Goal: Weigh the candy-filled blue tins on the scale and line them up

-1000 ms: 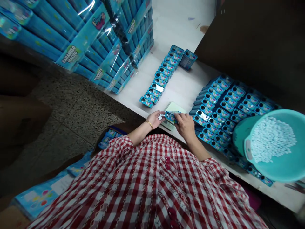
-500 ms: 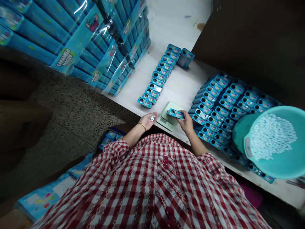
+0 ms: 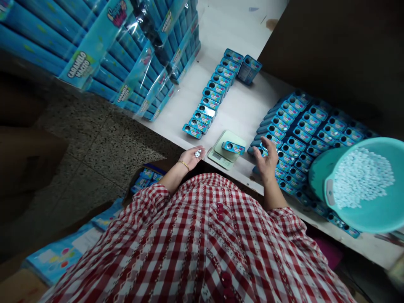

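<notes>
My left hand (image 3: 190,158) is palm up by the table edge, cupping a few small white candies (image 3: 198,154). To its right lies a pale green kitchen scale (image 3: 220,159). One blue candy tin (image 3: 234,147) with a round hole in its top rests on the scale, untouched by either hand. My right hand (image 3: 267,160) is open, thumb and fingers apart, at the near left corner of a dense block of similar tins (image 3: 293,147). I see nothing in it, and cannot tell whether its fingertips touch a tin.
A slanting row of tins (image 3: 212,93) stands beyond the scale, with a lone tin (image 3: 249,70) near its far end. Wrapped display packs (image 3: 104,54) are stacked at left. A turquoise tub (image 3: 325,168) of white candies (image 3: 362,176) stands at right, beside the tin block.
My right hand has let go of the tin on the scale and moved right to the block of tins. My left hand still cups the candies, slightly further left.
</notes>
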Demonstrator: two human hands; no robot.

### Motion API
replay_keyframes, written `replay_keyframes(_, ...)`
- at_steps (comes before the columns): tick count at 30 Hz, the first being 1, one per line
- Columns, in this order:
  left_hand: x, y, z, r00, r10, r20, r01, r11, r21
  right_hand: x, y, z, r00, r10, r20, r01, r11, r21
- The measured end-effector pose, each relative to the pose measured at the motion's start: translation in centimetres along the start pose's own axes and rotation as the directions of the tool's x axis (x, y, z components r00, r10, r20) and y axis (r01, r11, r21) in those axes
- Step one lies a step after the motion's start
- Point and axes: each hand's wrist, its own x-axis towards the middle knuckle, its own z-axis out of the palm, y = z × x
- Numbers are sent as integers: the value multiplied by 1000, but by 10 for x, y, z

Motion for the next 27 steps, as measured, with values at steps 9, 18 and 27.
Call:
replay_keyframes(9, -1, 4, 1, 999, -8, -39, 8, 1000, -3, -2, -4, 11, 970, -118, 213, 145, 983, -114)
replay_keyframes(18, 1, 4, 2, 996, -32, -79, 31, 999, -18, 7, -6, 28, 902, -189, 387, 237, 968, -81)
replay_keyframes(27, -6, 12, -20, 989, 50, -140, -62, 994, -85, 193, 17, 81, 994, -3, 112, 32, 967, -252)
